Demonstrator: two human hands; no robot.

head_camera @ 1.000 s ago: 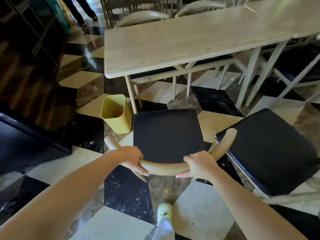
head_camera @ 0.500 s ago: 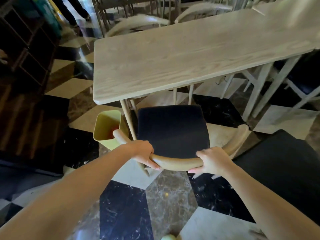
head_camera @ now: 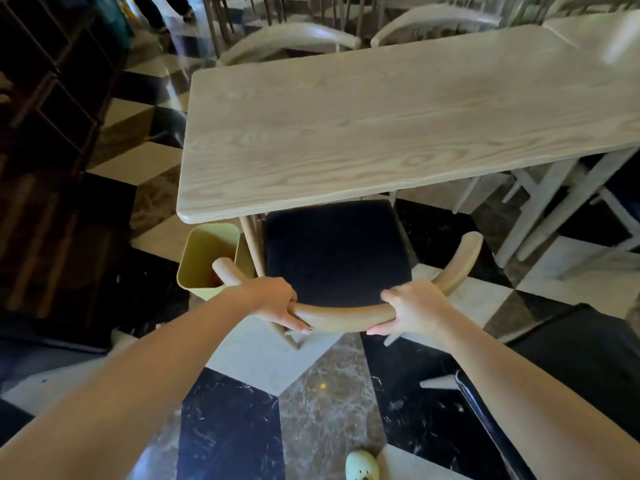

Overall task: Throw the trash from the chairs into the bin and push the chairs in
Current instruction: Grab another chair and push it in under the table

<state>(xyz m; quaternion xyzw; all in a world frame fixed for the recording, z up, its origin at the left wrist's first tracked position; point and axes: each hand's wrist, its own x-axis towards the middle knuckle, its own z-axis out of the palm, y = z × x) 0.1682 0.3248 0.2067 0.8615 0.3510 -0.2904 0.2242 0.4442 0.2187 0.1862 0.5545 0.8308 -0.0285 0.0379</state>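
Left hand (head_camera: 277, 301) and right hand (head_camera: 417, 311) gripped the chair (head_camera: 337, 258) by its curved backrest; seat front tucked under the table (head_camera: 381, 123), facing it. Yellow bin (head_camera: 207, 258) stood beside the table leg (head_camera: 252, 242), left of the chair.

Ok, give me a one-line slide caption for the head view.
Both hands, left hand and right hand, grasp the chair backrest at the wooden table, beside a yellow bin.

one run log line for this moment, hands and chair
left hand: shut on chair backrest | right hand: shut on chair backrest | chair seat: front edge under table | bin: left of chair
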